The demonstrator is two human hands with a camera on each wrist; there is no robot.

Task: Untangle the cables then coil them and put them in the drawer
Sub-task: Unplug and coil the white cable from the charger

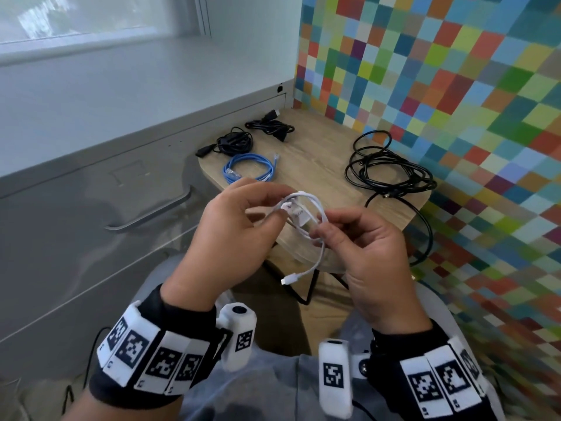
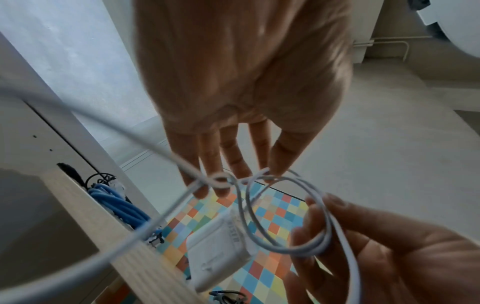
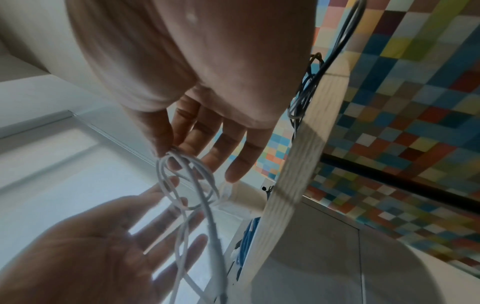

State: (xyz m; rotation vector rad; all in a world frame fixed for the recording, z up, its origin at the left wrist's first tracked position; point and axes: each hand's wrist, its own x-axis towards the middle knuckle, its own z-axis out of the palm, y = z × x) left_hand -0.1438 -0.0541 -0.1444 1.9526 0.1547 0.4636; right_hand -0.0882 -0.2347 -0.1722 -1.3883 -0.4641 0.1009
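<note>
Above the near edge of the wooden table [image 1: 306, 165], both hands work a white cable [image 1: 315, 208] into a small coil in mid-air. To coil well, keep each new loop the same size as the previous ones, lay it flat against the stack, and feed slack without twisting; the free end with its connector [image 1: 287, 280] hangs below and should be wound in last. The right hand [image 1: 373, 256] pinches the gathered loops between thumb and forefinger, the remaining fingers loosely bent, palm turned inward. The left hand [image 1: 230, 235] holds the opposite side of the coil at the fingertips, its fingers fairly straight in the left wrist view, guiding the strand. A white adapter block [image 2: 221, 253] shows behind the loops; whether it is attached cannot be told. Coiled on the table are a blue cable [image 1: 249, 168] and two black bundles; one black cable [image 1: 391, 168] lies loosely looped. The drawer [image 1: 91, 208] on the left appears closed.
</note>
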